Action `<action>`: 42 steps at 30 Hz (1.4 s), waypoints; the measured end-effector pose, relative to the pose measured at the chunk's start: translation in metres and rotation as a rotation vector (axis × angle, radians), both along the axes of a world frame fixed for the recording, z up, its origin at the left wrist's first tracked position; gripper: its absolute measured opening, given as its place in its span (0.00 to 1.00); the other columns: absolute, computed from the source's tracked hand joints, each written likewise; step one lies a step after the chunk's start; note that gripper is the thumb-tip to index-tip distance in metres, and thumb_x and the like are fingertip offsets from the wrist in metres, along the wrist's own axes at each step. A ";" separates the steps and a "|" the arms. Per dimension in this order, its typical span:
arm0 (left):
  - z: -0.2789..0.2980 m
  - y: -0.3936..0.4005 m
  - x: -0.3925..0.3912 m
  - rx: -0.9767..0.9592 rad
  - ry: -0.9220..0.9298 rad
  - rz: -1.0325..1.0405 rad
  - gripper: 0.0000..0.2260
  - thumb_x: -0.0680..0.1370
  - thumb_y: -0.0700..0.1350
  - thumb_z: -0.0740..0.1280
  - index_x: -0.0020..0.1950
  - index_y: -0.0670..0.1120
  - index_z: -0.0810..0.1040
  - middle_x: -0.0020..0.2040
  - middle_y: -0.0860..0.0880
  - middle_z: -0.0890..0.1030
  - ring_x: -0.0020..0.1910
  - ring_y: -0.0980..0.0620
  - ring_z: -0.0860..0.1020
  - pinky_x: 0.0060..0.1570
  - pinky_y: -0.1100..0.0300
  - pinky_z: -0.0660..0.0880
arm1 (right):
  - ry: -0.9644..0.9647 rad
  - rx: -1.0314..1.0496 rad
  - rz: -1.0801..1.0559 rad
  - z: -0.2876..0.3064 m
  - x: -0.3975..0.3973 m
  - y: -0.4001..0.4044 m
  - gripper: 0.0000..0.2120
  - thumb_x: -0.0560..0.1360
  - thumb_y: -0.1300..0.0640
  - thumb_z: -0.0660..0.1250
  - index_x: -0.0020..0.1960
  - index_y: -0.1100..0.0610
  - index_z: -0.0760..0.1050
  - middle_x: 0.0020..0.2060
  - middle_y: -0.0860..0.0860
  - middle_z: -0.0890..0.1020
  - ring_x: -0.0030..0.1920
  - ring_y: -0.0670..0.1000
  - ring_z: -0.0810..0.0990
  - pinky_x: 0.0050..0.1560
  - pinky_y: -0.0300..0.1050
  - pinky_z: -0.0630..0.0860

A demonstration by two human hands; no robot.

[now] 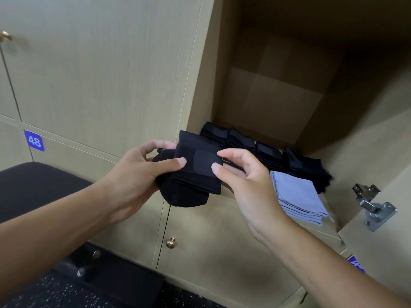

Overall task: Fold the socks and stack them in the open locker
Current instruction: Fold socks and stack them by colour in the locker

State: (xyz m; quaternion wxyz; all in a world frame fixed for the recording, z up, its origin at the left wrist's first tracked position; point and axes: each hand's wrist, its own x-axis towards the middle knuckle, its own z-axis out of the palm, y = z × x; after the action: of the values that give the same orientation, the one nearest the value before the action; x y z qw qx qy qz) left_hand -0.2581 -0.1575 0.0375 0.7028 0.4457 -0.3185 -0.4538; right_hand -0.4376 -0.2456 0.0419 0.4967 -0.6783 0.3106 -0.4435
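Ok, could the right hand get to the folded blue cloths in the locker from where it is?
Probably yes. The blue cloths lie at the open locker's front edge, just beside the right hand, nothing between. But that hand is pinching the black sock.

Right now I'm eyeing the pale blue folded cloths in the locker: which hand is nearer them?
Right. The right hand is just beside the blue cloths; the left hand holds the sock farther away.

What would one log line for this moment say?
step: folding | left hand: grips black sock | right hand: pinches sock | open locker: row of folded black socks, light blue cloths
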 end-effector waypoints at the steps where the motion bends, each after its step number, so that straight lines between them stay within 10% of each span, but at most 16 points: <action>1: -0.001 -0.001 0.000 -0.002 -0.008 0.009 0.14 0.69 0.37 0.75 0.53 0.47 0.81 0.46 0.43 0.86 0.41 0.47 0.85 0.39 0.62 0.81 | 0.001 0.055 0.017 0.000 -0.001 -0.003 0.10 0.75 0.62 0.74 0.53 0.50 0.83 0.55 0.46 0.85 0.56 0.44 0.84 0.59 0.45 0.78; 14: -0.010 -0.005 -0.003 0.092 -0.245 0.087 0.09 0.74 0.40 0.75 0.53 0.49 0.83 0.51 0.43 0.86 0.50 0.44 0.86 0.53 0.50 0.80 | 0.029 0.210 -0.070 0.011 -0.030 -0.066 0.10 0.76 0.64 0.73 0.52 0.52 0.86 0.54 0.59 0.85 0.59 0.57 0.83 0.67 0.56 0.77; 20: -0.010 -0.006 -0.010 0.104 -0.381 0.100 0.04 0.77 0.42 0.74 0.50 0.48 0.83 0.43 0.51 0.86 0.37 0.58 0.84 0.33 0.69 0.76 | 0.026 0.211 -0.219 0.031 -0.055 -0.131 0.08 0.76 0.68 0.71 0.51 0.57 0.84 0.50 0.56 0.84 0.54 0.54 0.83 0.58 0.46 0.80; 31: -0.016 -0.010 -0.013 0.104 -0.508 0.059 0.04 0.75 0.43 0.76 0.43 0.52 0.84 0.40 0.51 0.85 0.36 0.58 0.83 0.32 0.71 0.74 | 0.105 0.200 -0.425 0.045 -0.080 -0.208 0.12 0.75 0.72 0.70 0.55 0.60 0.81 0.53 0.60 0.83 0.48 0.52 0.83 0.46 0.42 0.80; 42: -0.021 -0.015 -0.014 0.118 -0.517 0.050 0.03 0.75 0.40 0.75 0.46 0.47 0.84 0.37 0.52 0.84 0.34 0.57 0.83 0.31 0.69 0.75 | 0.293 0.176 -0.436 0.031 -0.072 -0.233 0.13 0.76 0.74 0.68 0.50 0.57 0.80 0.55 0.60 0.82 0.56 0.58 0.82 0.60 0.49 0.80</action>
State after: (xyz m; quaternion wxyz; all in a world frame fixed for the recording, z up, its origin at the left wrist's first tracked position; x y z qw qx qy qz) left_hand -0.2717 -0.1729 0.0170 0.5819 0.5948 -0.4494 -0.3250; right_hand -0.5095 -0.4791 0.0728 0.3961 -0.6067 0.5551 -0.4086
